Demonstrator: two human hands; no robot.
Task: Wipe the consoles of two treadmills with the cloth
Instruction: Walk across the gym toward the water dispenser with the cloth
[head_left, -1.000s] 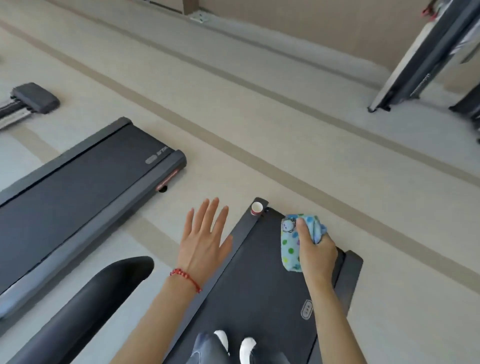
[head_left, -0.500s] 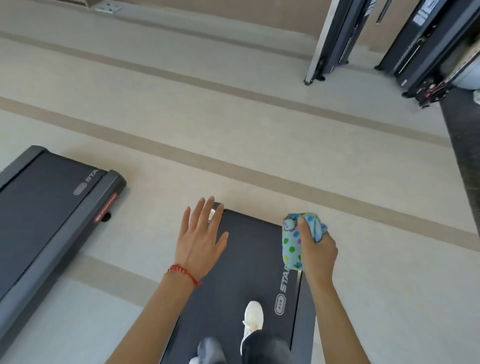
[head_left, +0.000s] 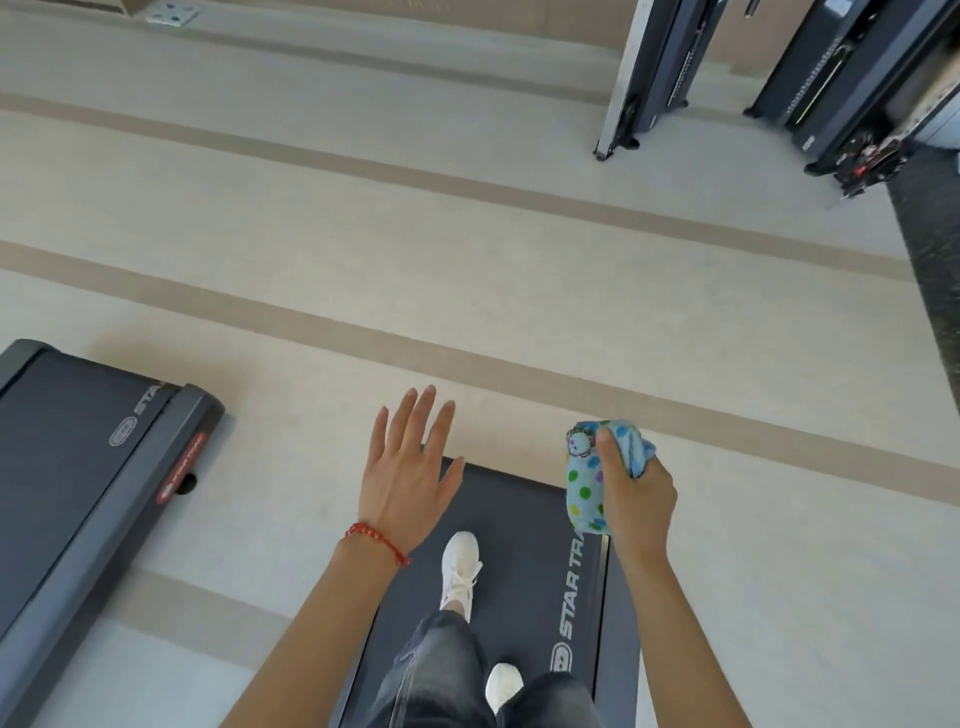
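The right hand (head_left: 641, 501) is closed around the cloth (head_left: 589, 475), a light blue one with coloured dots. The cloth is bunched, and its long axis runs roughly parallel to the treadmill belt (head_left: 524, 545), above the belt's right edge. The left hand (head_left: 405, 475) is open with fingers spread and holds nothing, above the belt's left edge. A white shoe (head_left: 460, 569) stands on the belt.

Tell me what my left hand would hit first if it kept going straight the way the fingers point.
Probably nothing close. The left hand is open, fingers pointing forward past the treadmill deck's end toward bare floor. The line looks free up to the far wall, though depth is hard to judge from this view.
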